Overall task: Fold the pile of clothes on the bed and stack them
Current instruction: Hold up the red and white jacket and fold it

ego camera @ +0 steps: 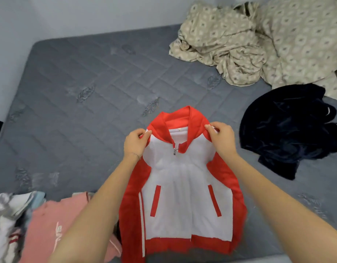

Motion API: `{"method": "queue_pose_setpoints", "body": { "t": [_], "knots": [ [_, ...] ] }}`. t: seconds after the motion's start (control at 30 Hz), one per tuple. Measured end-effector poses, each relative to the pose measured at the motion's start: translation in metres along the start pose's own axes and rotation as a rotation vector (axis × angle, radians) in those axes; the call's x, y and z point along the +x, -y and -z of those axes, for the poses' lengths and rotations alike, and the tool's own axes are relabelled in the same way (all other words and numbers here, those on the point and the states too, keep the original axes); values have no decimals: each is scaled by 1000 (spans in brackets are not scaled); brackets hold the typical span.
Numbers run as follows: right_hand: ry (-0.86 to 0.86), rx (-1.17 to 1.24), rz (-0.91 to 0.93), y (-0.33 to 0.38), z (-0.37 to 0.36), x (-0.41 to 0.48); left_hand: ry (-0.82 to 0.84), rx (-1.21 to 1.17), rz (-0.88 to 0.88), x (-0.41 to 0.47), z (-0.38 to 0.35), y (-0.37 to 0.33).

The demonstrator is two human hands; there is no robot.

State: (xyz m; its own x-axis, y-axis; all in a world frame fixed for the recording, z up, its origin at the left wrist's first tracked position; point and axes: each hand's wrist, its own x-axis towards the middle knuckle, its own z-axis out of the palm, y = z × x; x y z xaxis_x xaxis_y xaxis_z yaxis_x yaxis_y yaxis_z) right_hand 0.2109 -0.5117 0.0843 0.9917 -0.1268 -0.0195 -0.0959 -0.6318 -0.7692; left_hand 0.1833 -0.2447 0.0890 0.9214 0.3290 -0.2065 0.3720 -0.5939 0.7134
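Red-and-white jacket, zipped front showing: left grip and right grip each pinched a shoulder, holding it spread over the bed, likely to square it for folding.

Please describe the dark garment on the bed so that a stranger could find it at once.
Start from the grey quilted mattress. On its right side, beside the crumpled beige patterned sheet, lies the dark garment. It alone is navy, almost black, and shiny.

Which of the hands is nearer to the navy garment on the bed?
Right. The right hand, pinching the jacket, lies just left of the navy garment; the left hand is farther left.
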Motion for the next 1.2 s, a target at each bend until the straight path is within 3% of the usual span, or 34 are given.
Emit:
{"method": "queue_pose_setpoints", "body": {
  "t": [0.3, 0.43, 0.57, 0.7, 0.8, 0.93, 1.0, 1.1, 1.2],
  "knots": [
    [16, -150, -28, -89, -115, 75, -115, -80, 130, 87, -100, 100],
    [23, -306, -98, -109, -156, 97, -124, -94, 96, 121, -127, 131],
    [25, -288, -124, -125, -176, 109, -132, -189, 67, 150, -141, 151],
    [32, -291, -47, -149, -178, 101, -229, -42, -47, 161, -150, 163],
    [29, -361, -78, -162, -173, 87, -243, 201, -274, 148, -157, 157],
    [-40, -376, -234, -178, -154, 61, -30, 424, -715, 120, -174, 152],
    [-79, -355, -334, -191, -141, 45, 155, 559, -814, 109, -187, 155],
    [-72, -345, -473, -213, -122, 21, 478, 790, -695, 96, -199, 157],
    [-37, -290, -548, -234, -105, 6, 630, 865, -504, 94, -204, 159]
  ]
}}
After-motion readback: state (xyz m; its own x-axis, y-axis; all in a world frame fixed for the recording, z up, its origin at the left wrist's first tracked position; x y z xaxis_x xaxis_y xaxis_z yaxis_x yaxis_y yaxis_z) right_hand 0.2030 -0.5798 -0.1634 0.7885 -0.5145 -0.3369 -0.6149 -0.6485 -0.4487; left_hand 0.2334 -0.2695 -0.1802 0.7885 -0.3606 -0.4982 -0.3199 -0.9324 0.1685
